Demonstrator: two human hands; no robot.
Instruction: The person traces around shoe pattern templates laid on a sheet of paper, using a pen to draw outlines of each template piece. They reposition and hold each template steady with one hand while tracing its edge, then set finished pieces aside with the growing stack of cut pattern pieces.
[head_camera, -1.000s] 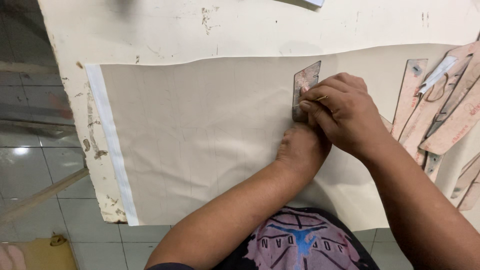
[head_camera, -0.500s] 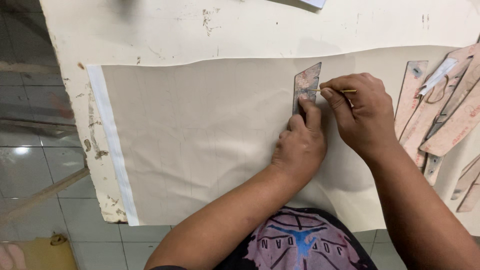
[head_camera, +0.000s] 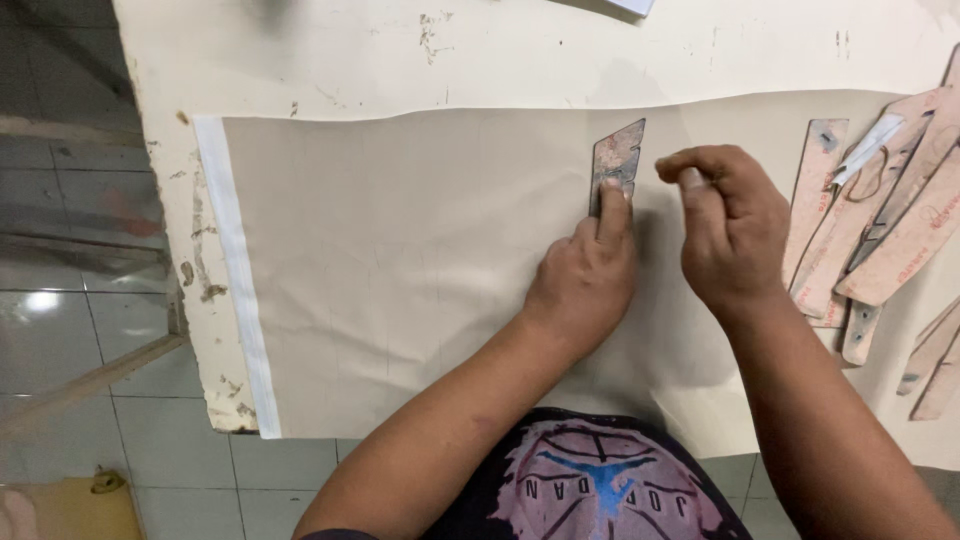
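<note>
Head view: left hand (head_camera: 585, 285) fingers press flat on the cardboard template (head_camera: 614, 160); right hand (head_camera: 730, 230) fingers pinched shut beside it.

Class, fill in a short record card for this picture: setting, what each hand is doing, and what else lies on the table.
Setting: worn cream table above a tiled floor
Main material: beige cloth with a white edge strip, spread flat
Left hand: fingers press a small cardboard template onto the cloth
Right hand: raised beside the template, fingertips pinched; what they hold is too small to tell
Also on table: pile of cardboard pattern pieces at the right
</note>
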